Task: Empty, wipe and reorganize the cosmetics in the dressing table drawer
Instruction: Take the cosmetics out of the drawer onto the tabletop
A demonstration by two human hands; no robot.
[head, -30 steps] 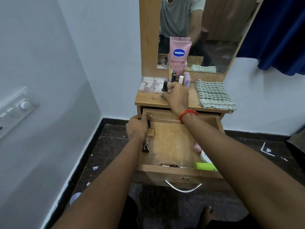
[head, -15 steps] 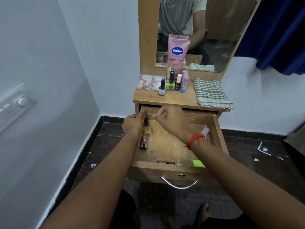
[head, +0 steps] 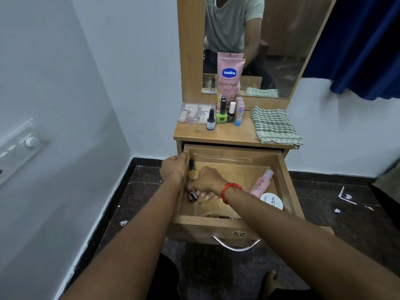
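Note:
The wooden drawer (head: pixel 287 182) of the dressing table stands pulled out. My left hand (head: pixel 173 169) grips its left wall near the back. My right hand (head: pixel 205 180) is down inside at the left, fingers curled round a dark nail polish bottle (head: pixel 192 196) lying on the drawer floor. A yellow nail polish bottle (head: pixel 192 172) lies just behind it. At the right of the drawer lie a pink bottle (head: pixel 260 184) and a white round jar (head: pixel 271 201). Several nail polish bottles (head: pixel 221 114) and a pink Vaseline tube (head: pixel 229 79) stand on the tabletop (head: pixel 227 134).
A clear plastic case (head: pixel 191 113) lies at the tabletop's back left, a folded green checked cloth (head: pixel 273 125) at its right. A mirror (head: pixel 281 50) rises behind. White walls close in on the left; a blue curtain (head: pixel 363 46) hangs at the right. Dark floor surrounds the table.
My right hand left the bottles on the tabletop, came down into the drawer and closed round the dark nail polish bottle at the left. My left hand stayed on the drawer's left wall.

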